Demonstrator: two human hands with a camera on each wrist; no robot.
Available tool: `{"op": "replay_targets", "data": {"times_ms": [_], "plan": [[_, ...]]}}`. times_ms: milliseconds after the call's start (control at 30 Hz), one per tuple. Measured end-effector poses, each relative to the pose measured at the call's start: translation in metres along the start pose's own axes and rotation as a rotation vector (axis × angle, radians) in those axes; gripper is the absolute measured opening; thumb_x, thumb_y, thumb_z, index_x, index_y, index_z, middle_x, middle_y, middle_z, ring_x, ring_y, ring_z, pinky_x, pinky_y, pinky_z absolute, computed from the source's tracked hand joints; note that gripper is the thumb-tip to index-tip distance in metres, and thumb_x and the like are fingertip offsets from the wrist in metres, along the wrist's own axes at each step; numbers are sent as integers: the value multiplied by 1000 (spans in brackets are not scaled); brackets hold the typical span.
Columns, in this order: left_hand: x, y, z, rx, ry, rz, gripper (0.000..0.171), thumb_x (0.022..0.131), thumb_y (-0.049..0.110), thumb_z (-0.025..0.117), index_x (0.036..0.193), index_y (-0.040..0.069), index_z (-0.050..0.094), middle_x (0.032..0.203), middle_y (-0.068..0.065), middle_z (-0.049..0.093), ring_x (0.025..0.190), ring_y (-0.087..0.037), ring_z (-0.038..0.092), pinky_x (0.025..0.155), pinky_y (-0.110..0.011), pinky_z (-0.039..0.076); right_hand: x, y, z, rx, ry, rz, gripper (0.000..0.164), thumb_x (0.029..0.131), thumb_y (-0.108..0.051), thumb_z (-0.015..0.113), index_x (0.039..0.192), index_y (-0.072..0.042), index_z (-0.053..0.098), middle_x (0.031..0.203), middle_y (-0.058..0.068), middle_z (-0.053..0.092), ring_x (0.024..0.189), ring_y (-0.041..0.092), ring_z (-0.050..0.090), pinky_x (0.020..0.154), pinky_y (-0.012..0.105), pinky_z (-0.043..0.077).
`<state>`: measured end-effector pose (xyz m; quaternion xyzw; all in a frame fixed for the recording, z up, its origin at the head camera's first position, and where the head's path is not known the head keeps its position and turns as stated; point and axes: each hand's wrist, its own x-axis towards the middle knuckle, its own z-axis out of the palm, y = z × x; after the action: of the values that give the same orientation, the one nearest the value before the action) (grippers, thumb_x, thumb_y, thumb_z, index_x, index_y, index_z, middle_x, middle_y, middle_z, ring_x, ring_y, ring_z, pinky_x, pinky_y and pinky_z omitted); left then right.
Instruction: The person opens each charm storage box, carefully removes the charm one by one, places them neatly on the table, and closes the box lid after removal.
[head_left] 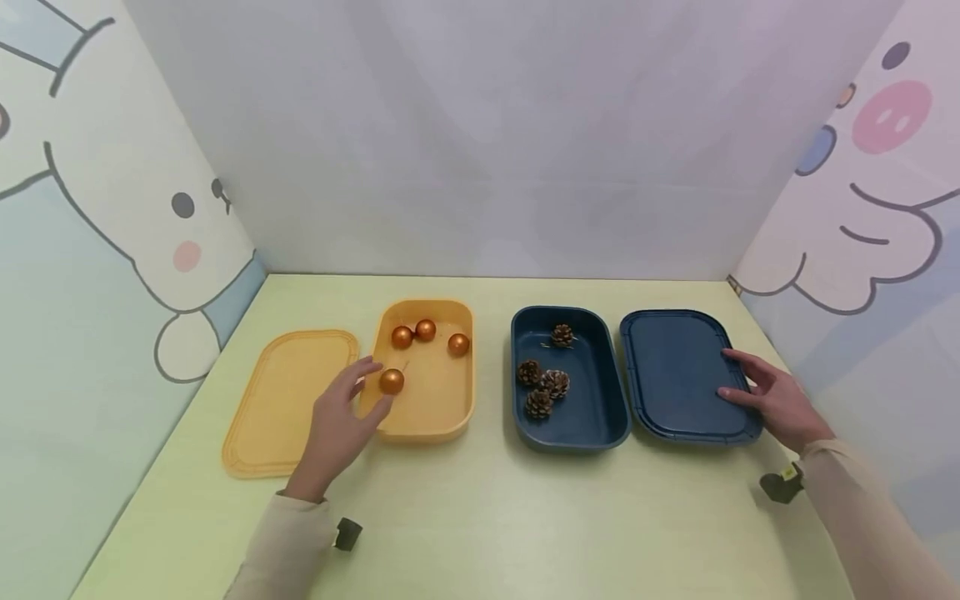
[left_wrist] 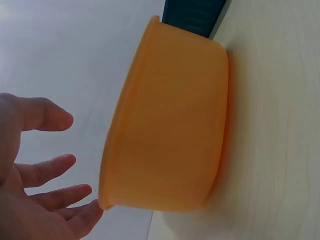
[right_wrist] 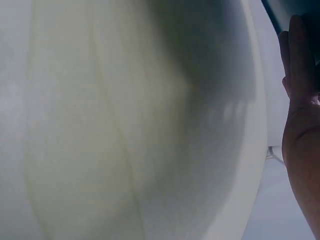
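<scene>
My left hand (head_left: pixel 341 417) hovers over the left rim of a yellow container (head_left: pixel 431 417), thumb and fingers spread. One copper-coloured bauble (head_left: pixel 392 382) shows between thumb and fingers in the head view. In the left wrist view the fingers (left_wrist: pixel 47 167) stand apart by the container's rim, holding nothing visible. Three more baubles (head_left: pixel 426 330) lie toward the container's back. At the right, my right hand (head_left: pixel 780 404) rests its extended fingers on the right edge of a dark blue lid (head_left: pixel 682 375). The right wrist view shows this hand only partly, in shadow.
Between the yellow container and the blue lid stands a dark blue container (head_left: pixel 592 417) with several pine cones (head_left: pixel 555 383) inside. A yellow lid (head_left: pixel 281 400) lies left of the yellow container. Walls bound the pale table (head_left: pixel 480 517) at the back and sides.
</scene>
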<state>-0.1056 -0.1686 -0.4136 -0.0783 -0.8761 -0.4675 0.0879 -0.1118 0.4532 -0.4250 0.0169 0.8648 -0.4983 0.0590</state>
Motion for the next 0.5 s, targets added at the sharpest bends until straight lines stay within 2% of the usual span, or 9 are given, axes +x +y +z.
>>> {"op": "replay_targets", "data": {"times_ms": [133,267,400,433,500], "plan": [[-1,-7,-3,70,-60,-45,62,91,25,73,143,2,50,160,-23,36,144,-44,41,112,-54,44,5,5,1,38,-39,33,79,99,-15,64,163,-21,18,169,13,-9,158,23,-4,83,0,47],[-1,-12,-5,95,-140,-103,76,90,37,74,150,4,41,166,-23,23,146,-45,38,114,-54,41,7,9,0,44,-51,51,83,98,-18,65,163,-21,14,169,12,-12,155,34,-13,83,-3,43],[-2,-14,-7,84,-201,-149,83,88,41,76,153,6,37,168,-22,16,147,-46,37,116,-55,39,10,12,-2,-7,-54,83,86,97,-20,67,163,-14,12,168,21,-10,153,46,-7,80,-3,42],[-2,-14,-7,85,-211,-155,85,87,42,77,153,6,37,168,-21,16,147,-46,36,117,-55,38,12,12,-3,-46,-55,98,88,96,-23,68,163,-11,12,167,25,-7,152,50,-3,81,0,46],[-2,-16,-6,96,-226,-164,87,85,42,79,153,8,37,168,-20,16,149,-46,32,118,-58,34,15,14,-6,-131,-58,128,92,95,-27,70,162,-5,11,165,31,-1,149,57,7,90,16,55]]}}
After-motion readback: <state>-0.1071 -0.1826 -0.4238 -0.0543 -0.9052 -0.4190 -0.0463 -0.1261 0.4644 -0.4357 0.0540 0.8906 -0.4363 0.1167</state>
